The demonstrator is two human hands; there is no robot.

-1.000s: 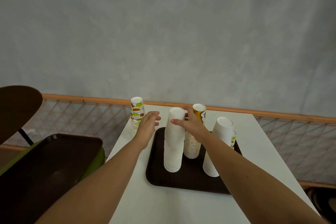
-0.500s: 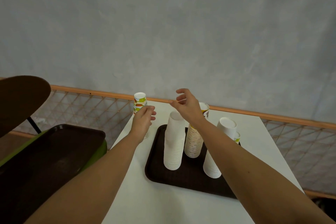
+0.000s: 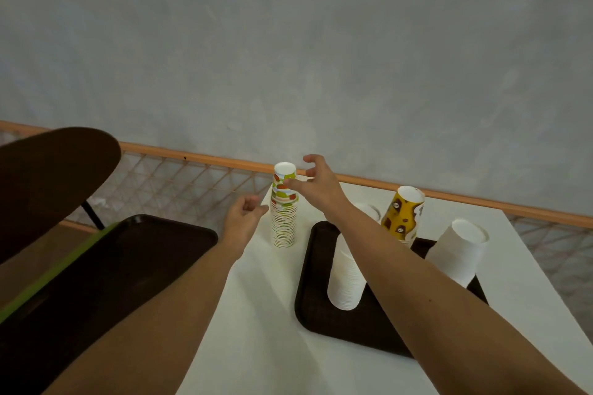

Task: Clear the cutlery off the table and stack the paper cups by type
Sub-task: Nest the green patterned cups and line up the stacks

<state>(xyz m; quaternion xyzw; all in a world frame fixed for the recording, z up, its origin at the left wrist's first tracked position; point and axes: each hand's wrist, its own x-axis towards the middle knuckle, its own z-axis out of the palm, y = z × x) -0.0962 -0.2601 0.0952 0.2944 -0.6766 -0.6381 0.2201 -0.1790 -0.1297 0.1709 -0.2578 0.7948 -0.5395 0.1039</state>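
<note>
A tall stack of green-and-orange patterned cups (image 3: 283,218) stands upside down on the white table (image 3: 263,324), left of the dark tray (image 3: 309,269). My right hand (image 3: 316,181) is at the stack's top with fingers spread, its thumb touching the upper cups. My left hand (image 3: 243,218) hovers just left of the stack, fingers loosely curled, holding nothing. On the tray stand a white cup stack (image 3: 346,279) partly hidden by my right forearm, a yellow-and-brown patterned stack (image 3: 402,215) and a second white stack (image 3: 459,250) leaning right.
A second dark tray (image 3: 128,266) rests on a green surface to the left of the table. A dark round chair back (image 3: 48,176) is at far left. An orange rail with netting (image 3: 199,183) runs behind the table, before a grey wall.
My right hand left the white stack on the tray and swung left to the top of the green-and-orange stack. My left hand dropped away from that stack. The camera turned left.
</note>
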